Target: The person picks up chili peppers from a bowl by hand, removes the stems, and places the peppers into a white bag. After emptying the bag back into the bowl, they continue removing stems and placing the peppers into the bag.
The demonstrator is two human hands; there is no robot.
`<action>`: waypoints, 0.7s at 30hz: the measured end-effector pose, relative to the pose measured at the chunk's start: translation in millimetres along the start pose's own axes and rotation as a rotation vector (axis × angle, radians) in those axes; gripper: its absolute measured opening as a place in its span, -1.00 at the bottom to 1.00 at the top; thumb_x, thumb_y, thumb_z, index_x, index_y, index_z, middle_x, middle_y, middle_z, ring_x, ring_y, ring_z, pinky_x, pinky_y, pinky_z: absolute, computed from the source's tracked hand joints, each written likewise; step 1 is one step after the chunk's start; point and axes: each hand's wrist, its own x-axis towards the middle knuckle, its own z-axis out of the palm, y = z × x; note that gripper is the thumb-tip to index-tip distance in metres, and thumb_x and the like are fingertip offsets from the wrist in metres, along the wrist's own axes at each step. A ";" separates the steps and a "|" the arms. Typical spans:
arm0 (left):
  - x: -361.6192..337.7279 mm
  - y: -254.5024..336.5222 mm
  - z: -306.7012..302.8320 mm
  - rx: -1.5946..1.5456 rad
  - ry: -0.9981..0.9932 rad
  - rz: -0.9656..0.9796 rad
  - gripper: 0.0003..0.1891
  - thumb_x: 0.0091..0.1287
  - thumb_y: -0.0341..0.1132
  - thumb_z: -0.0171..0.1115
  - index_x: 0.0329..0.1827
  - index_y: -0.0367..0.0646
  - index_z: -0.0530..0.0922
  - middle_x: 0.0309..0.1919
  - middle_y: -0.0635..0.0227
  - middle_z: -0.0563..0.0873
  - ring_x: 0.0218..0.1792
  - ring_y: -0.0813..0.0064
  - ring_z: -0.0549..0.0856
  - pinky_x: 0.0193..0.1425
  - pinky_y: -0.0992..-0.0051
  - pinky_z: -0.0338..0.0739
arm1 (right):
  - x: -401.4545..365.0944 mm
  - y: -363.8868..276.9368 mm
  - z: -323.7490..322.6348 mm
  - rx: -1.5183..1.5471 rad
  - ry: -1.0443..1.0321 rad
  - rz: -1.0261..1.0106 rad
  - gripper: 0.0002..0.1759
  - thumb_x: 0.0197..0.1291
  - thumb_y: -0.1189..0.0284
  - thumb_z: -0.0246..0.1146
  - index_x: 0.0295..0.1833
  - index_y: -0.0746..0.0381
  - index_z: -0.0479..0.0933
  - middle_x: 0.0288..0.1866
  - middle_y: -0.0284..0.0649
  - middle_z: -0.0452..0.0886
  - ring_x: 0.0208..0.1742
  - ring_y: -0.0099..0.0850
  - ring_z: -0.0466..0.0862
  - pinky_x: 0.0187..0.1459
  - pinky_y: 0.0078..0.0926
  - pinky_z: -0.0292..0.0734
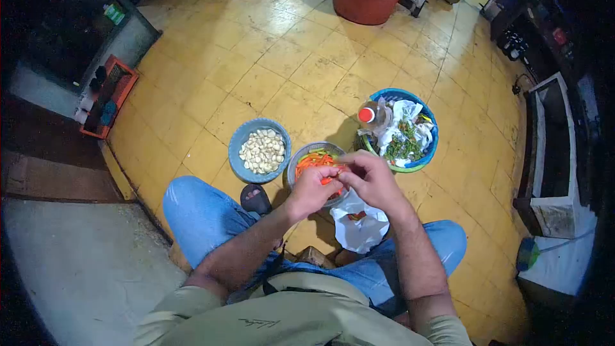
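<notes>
Fingers (pixel 322 178) of left hand (pixel 312 193) and right hand (pixel 375 182) pinched shut on red chili (pixel 327 181), just above metal bowl (pixel 292 166) of chilies. Likely light, slick, easily snapped; best held near stem.

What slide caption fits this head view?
Left hand and right hand hold a red chili over the chili bowl beside garlic.
</notes>
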 end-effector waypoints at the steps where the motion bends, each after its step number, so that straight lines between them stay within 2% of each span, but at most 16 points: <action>1: 0.3 -4.1 -2.0 0.026 -0.035 -0.010 -0.78 0.35 -0.32 0.24 -0.05 -0.26 0.63 -0.28 0.45 0.71 -0.24 0.71 0.61 -0.13 0.60 0.51 | -1.1 0.6 -1.6 -0.073 -0.085 -0.078 -0.86 0.13 0.55 0.32 -0.16 0.28 0.64 -0.40 -0.29 0.56 -0.38 -0.55 0.55 -0.34 -0.53 0.47; 2: 0.7 -8.1 -3.9 0.053 -0.071 -0.020 -0.78 0.34 -0.31 0.25 -0.06 -0.26 0.64 -0.29 0.44 0.72 -0.25 0.70 0.61 -0.13 0.59 0.51 | -2.1 -0.1 0.0 -0.049 -0.054 -0.068 -0.89 0.09 0.57 0.33 -0.23 0.27 0.63 -0.43 -0.25 0.53 -0.40 -0.46 0.55 -0.36 -0.50 0.45; 3: 0.5 -4.9 -3.8 0.054 -0.076 -0.022 -0.78 0.34 -0.31 0.25 -0.06 -0.26 0.64 -0.29 0.44 0.72 -0.25 0.70 0.61 -0.13 0.59 0.51 | -2.1 -1.2 -0.2 -0.049 -0.050 -0.066 -0.89 0.09 0.57 0.33 -0.23 0.27 0.63 -0.43 -0.25 0.53 -0.40 -0.46 0.55 -0.36 -0.50 0.45; 5: -0.2 2.0 -3.8 0.164 -0.055 -0.067 -0.82 0.36 -0.39 0.23 -0.07 -0.30 0.63 -0.21 0.44 0.70 -0.18 0.70 0.61 -0.05 0.59 0.55 | -0.5 -2.9 -1.4 -0.158 -0.006 -0.003 -0.90 0.04 0.52 0.31 -0.32 0.33 0.58 -0.37 -0.09 0.54 -0.32 -0.18 0.59 -0.26 -0.29 0.50; 8: -2.4 11.2 -2.2 0.186 -0.025 -0.046 -0.83 0.35 -0.39 0.24 -0.11 -0.30 0.64 -0.18 0.43 0.69 -0.15 0.70 0.61 -0.02 0.59 0.54 | 0.1 -3.3 -2.2 -0.182 -0.003 -0.031 -0.91 0.04 0.53 0.29 -0.36 0.33 0.54 -0.37 -0.06 0.53 -0.31 -0.10 0.58 -0.25 -0.23 0.49; 9: -2.2 9.0 -2.0 0.186 -0.029 -0.045 -0.83 0.35 -0.39 0.24 -0.11 -0.30 0.64 -0.18 0.43 0.69 -0.15 0.70 0.61 -0.02 0.59 0.54 | 0.3 -3.4 -2.2 -0.183 0.001 -0.030 -0.91 0.04 0.53 0.29 -0.36 0.33 0.54 -0.37 -0.06 0.53 -0.31 -0.10 0.58 -0.25 -0.23 0.49; 11: -1.8 2.7 -1.7 0.221 -0.018 0.019 -0.80 0.29 -0.29 0.29 -0.19 -0.26 0.66 -0.33 0.32 0.72 -0.25 0.58 0.66 -0.12 0.50 0.52 | 0.4 -3.7 -1.7 -0.277 -0.034 -0.100 -0.91 0.04 0.53 0.28 -0.37 0.32 0.52 -0.38 -0.05 0.52 -0.29 -0.07 0.57 -0.26 -0.19 0.48; 15: -3.9 14.5 -4.6 0.453 -0.073 0.101 -0.83 0.26 -0.37 0.32 -0.17 -0.27 0.65 -0.31 0.32 0.68 -0.23 0.55 0.63 -0.08 0.48 0.52 | 1.0 -5.5 -5.0 -0.226 -0.091 -0.092 -0.91 0.04 0.53 0.27 -0.39 0.33 0.51 -0.42 -0.03 0.51 -0.31 -0.04 0.57 -0.26 -0.16 0.47; 17: -3.9 17.7 -4.4 0.578 -0.067 0.254 -0.82 0.20 -0.37 0.35 -0.19 -0.25 0.66 -0.39 0.24 0.63 -0.28 0.38 0.62 -0.13 0.41 0.50 | 1.3 -0.3 -5.5 -0.227 -0.108 -0.075 -0.91 0.04 0.53 0.26 -0.38 0.34 0.51 -0.43 -0.03 0.52 -0.32 -0.04 0.58 -0.27 -0.17 0.47; 19: -1.7 14.1 -5.9 0.579 -0.056 0.257 -0.82 0.20 -0.37 0.35 -0.18 -0.24 0.66 -0.39 0.23 0.62 -0.29 0.35 0.62 -0.14 0.40 0.50 | 2.7 4.6 -6.8 -0.228 -0.129 -0.061 -0.91 0.04 0.54 0.26 -0.38 0.34 0.51 -0.44 -0.03 0.53 -0.33 -0.04 0.58 -0.27 -0.18 0.48; 21: -1.7 15.5 -8.1 0.580 -0.040 0.256 -0.83 0.20 -0.37 0.35 -0.17 -0.23 0.67 -0.39 0.22 0.62 -0.29 0.31 0.61 -0.15 0.40 0.50 | 4.2 8.9 -11.0 -0.191 0.035 -0.034 -0.93 0.06 0.54 0.24 -0.38 0.33 0.52 -0.43 -0.03 0.57 -0.33 -0.04 0.61 -0.27 -0.21 0.51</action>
